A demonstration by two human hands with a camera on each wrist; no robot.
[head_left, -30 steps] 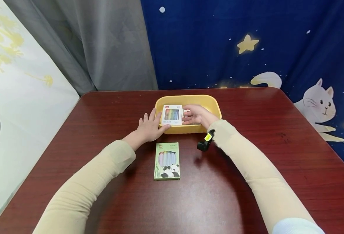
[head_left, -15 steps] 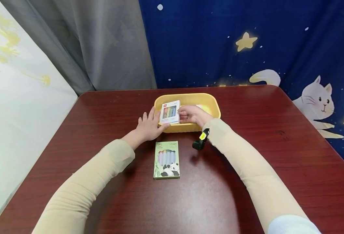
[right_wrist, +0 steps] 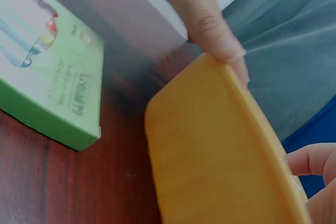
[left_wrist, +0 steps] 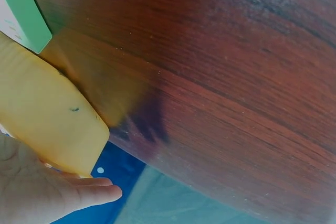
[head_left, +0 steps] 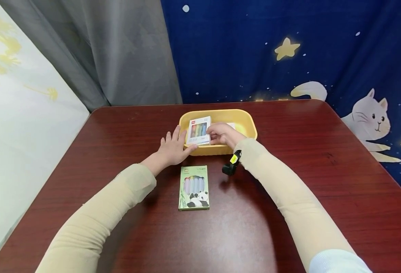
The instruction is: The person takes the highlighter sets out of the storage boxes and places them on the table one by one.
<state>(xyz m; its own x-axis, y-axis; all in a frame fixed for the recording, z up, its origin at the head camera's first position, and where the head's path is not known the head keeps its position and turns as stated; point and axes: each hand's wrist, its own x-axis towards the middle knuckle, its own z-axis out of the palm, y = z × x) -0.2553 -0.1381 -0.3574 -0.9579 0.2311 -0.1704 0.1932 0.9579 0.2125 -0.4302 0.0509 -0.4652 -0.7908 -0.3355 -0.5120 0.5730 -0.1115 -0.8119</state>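
In the head view a yellow plastic basket (head_left: 208,151) stands near the table's far edge. My left hand (head_left: 173,150) rests on its left front corner with fingers spread and thumb along the rim; the right wrist view shows that thumb (right_wrist: 215,40) on the rim. Inside the basket, a white crayon box (head_left: 198,131) with a window of coloured sticks leans at the left end. My right hand (head_left: 223,134) reaches over the front wall, its curled fingers holding the box's right edge. Its lower fingers are partly hidden by the basket wall.
A green marker box (head_left: 194,187) with a panda picture lies flat in front of the basket. Another white item (head_left: 232,125) shows behind my right hand in the basket. Dark red table (head_left: 323,151) surrounds them; grey and blue curtains (head_left: 241,49) hang beyond its far edge.
The white crayon box has tilted and shifted slightly within the basket, its top leaning right. My right hand has moved a little left with it. The left hand has stayed on the rim.
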